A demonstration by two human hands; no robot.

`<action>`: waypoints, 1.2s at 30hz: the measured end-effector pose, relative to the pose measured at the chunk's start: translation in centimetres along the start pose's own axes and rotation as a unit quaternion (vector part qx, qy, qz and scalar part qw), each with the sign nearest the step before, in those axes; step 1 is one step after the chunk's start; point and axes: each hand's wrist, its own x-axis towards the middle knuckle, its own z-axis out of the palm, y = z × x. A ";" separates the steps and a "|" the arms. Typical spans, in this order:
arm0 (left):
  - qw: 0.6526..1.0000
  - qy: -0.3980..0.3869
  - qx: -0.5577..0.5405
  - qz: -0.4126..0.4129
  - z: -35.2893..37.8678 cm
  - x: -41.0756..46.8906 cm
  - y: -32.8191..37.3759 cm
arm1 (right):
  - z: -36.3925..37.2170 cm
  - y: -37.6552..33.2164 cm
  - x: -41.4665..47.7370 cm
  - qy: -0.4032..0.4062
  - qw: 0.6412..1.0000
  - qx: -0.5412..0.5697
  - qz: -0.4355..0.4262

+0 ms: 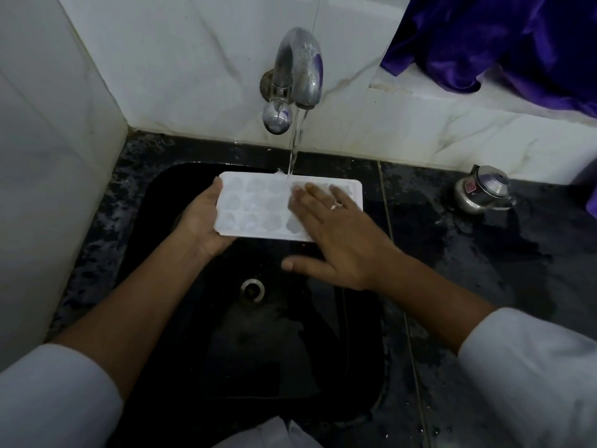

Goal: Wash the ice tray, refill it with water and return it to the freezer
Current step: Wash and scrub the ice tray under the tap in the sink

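Cradles the left short end of the white ice tray (258, 205) in the left hand (206, 218): palm up beneath it, thumb curled up against the end rim, fingers hidden under the tray. Lays the right hand (336, 240) flat across the tray's right part, fingers straight and slightly spread over the compartments, gripping nothing, thumb stuck out to the left below the tray's near edge and apart from it. Wears a ring (337, 205) on one of those fingers. Holds the tray cavities-up over the far half of the black sink (181, 286), above and beyond the round drain (252, 288), which lies between the two forearms. Catches a thin stream of water (295, 147) from the chrome tap (297, 76) on the tray's far edge near its middle, just beside the right fingertips. Covers the rightmost compartments with the right hand, so cannot tell their contents; the others look pale and blurred. Behind the tap, white marbled wall tiles (193, 59). To the right, on the wet dark speckled counter (468, 253) and well apart from the tray, a small steel kettle (483, 190) close to the wall. Above that, purple cloth (500, 37) draped over a white ledge. At the lower corners, white sleeves (533, 367), forearms bare.
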 end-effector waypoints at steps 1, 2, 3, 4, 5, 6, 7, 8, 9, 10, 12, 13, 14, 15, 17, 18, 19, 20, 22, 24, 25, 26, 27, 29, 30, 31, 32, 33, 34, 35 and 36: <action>1.000 0.002 -0.003 -0.004 0.0 0.2 0.0 | 0.4 -0.7 -0.5 -0.007 0.999 -0.009 -0.030; 1.000 0.003 -0.005 -0.006 0.0 0.2 -0.1 | 0.7 -1.1 -1.0 -0.015 0.998 -0.019 -0.054; 1.000 0.004 -0.005 -0.004 0.0 0.3 -0.3 | 0.9 -1.0 -1.1 -0.019 0.998 -0.021 -0.064; 1.000 0.000 -0.001 -0.002 0.0 0.3 -0.5 | 0.8 -0.4 -0.9 -0.015 0.998 -0.018 -0.054; 1.000 -0.001 0.008 -0.001 0.2 0.4 -0.8 | 0.5 0.3 -0.5 -0.009 1.000 -0.013 -0.026; 1.000 -0.006 0.009 -0.004 0.3 0.5 -1.1 | 0.1 1.0 -0.1 -0.004 1.000 -0.006 0.005; 1.000 -0.007 0.006 -0.009 0.5 0.7 -1.3 | -0.1 1.4 0.0 -0.003 1.000 -0.005 0.025; 1.000 -0.004 0.002 -0.015 0.5 0.9 -1.3 | -0.2 1.2 -0.1 -0.008 1.000 -0.005 0.024; 1.000 -0.008 -0.002 -0.023 0.4 1.1 -1.3 | 0.0 0.7 -0.4 -0.018 1.000 -0.006 0.003; 0.999 -0.014 -0.007 -0.029 0.4 1.2 -1.3 | 0.3 0.0 -1.0 -0.025 0.999 -0.011 -0.027; 0.999 -0.026 -0.018 -0.037 0.3 1.7 -1.5 | 0.7 -0.7 -1.6 -0.034 0.997 -0.020 -0.065; 0.998 -0.036 -0.017 -0.041 0.3 1.8 -1.7 | 0.7 -0.3 -1.4 -0.031 0.998 -0.015 -0.057; 0.998 -0.052 -0.018 -0.041 0.6 1.7 -2.0 | 0.5 0.5 -0.8 -0.022 0.999 -0.010 -0.034; 0.997 -0.068 -0.021 -0.043 1.0 1.5 -2.2 | 0.1 1.1 -0.3 -0.016 1.000 -0.004 -0.006; 0.996 -0.069 -0.033 -0.055 1.8 1.3 -2.3 | -0.3 1.3 0.1 -0.013 1.000 -0.003 0.022; 0.996 -0.062 -0.038 -0.060 2.0 1.3 -2.1 | -0.2 0.8 -0.1 -0.017 1.000 -0.002 0.007; 0.995 -0.058 -0.044 -0.063 2.2 1.3 -2.0 | 0.1 0.0 -0.4 -0.020 1.000 -0.005 -0.021; 0.996 -0.050 -0.038 -0.063 2.4 1.2 -1.9 | 0.3 -0.8 -0.9 -0.023 0.998 -0.010 -0.050; 0.996 -0.052 -0.032 -0.061 2.5 1.2 -2.1 | 0.7 -0.9 -1.0 -0.023 0.997 -0.015 -0.065; 0.996 -0.055 -0.037 -0.066 2.8 1.0 -2.6 | 0.2 0.5 0.0 -0.017 1.000 -0.004 -0.010; 0.995 -0.057 -0.041 -0.068 3.1 0.8 -2.7 | -0.1 1.0 0.4 -0.015 1.000 -0.002 0.019; 0.995 -0.062 -0.045 -0.070 3.3 0.7 -2.8 | -0.2 1.1 0.6 -0.013 0.999 -0.003 0.031; 0.994 -0.069 -0.048 -0.071 3.4 0.7 -2.7 | -0.2 0.6 0.5 -0.013 1.000 -0.001 0.021; 0.993 -0.074 -0.052 -0.077 3.5 0.7 -2.5 | 0.3 -0.9 -0.4 -0.017 0.999 -0.001 -0.033; 0.993 -0.069 -0.052 -0.077 3.5 0.6 -2.4 | 0.6 -1.4 -0.9 -0.018 0.998 -0.003 -0.052; 0.993 -0.067 -0.053 -0.078 3.4 0.7 -2.6 | 0.7 -1.4 -0.9 -0.017 0.998 -0.001 -0.057; 0.992 -0.070 -0.058 -0.083 3.4 0.6 -2.7 | 0.6 -1.0 -0.6 -0.014 0.999 0.000 -0.046; 0.991 -0.076 -0.068 -0.085 3.5 0.6 -2.9 | 0.3 -0.4 0.0 -0.009 1.000 0.002 -0.023; 0.990 -0.081 -0.075 -0.086 3.8 0.4 -3.1 | 0.0 0.1 0.5 -0.005 1.000 0.004 0.004; 0.990 -0.083 -0.080 -0.085 3.9 0.5 -3.2 | -0.2 0.2 0.9 -0.003 1.000 0.004 0.022; 0.989 -0.083 -0.084 -0.086 4.1 0.4 -3.1 | -0.4 -0.1 1.0 -0.004 1.000 0.004 0.021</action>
